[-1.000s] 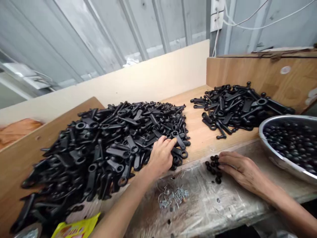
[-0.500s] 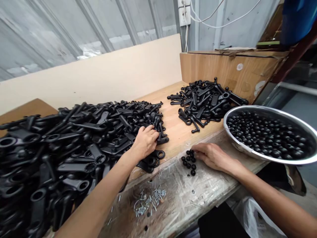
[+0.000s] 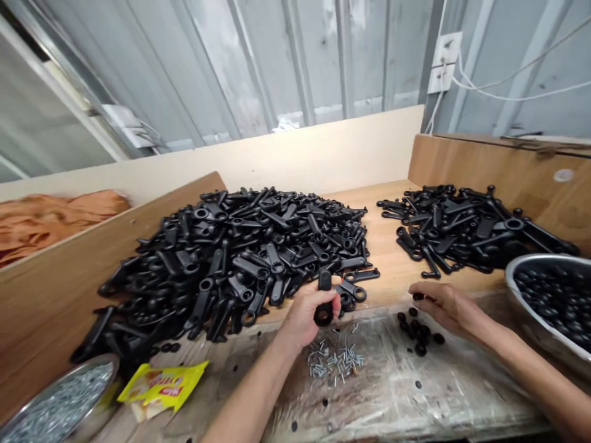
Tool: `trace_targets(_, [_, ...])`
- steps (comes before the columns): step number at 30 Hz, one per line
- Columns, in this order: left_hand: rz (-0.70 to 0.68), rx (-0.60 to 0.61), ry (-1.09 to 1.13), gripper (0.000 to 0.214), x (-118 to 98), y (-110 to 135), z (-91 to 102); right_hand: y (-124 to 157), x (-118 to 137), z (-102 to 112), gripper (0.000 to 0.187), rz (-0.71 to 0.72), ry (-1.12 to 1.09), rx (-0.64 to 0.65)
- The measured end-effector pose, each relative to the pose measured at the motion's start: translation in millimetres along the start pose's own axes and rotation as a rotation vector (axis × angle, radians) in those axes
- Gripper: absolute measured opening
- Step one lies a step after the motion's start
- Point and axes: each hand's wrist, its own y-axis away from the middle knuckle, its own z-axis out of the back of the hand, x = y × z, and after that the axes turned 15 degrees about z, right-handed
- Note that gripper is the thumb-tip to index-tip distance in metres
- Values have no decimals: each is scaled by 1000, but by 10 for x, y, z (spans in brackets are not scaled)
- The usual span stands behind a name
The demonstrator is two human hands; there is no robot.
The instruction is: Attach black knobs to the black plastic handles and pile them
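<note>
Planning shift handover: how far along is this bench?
Done: smaller pile of black plastic levers at right, seemingly set aside. In hand: left hand grips one black lever; right hand pinches a small black ball. Left: large lever heap.

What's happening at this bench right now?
A person sits at a wooden workbench. The left hand grips one black lever-shaped part at the near edge of the big heap of such parts. The right hand pinches a small black ball above a little cluster of balls. Loose screws lie between the hands; a second pile of parts and a metal bowl of balls sit to the right.
</note>
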Motion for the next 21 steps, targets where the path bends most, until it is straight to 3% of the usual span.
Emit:
trace_targets(4, [16, 4, 39, 36, 93, 31, 164, -391, 455, 16, 33, -54, -554, -85])
trace_targets(8, [1, -98, -61, 22, 124, 1, 324, -804, 767, -149, 27, -40, -1073, -133])
trace_targets(13, [1, -76, -23, 16, 114, -31, 399, -1005, 526, -512, 25, -92, -1310, -203])
trace_targets(15, [15, -57, -79, 15, 98, -25, 398, -999, 371, -590, 25, -114, -1348, -171])
trace_targets(21, [38, -154, -186, 28, 77, -21, 360, -979, 61, -529, 25, -96, -1481, -8])
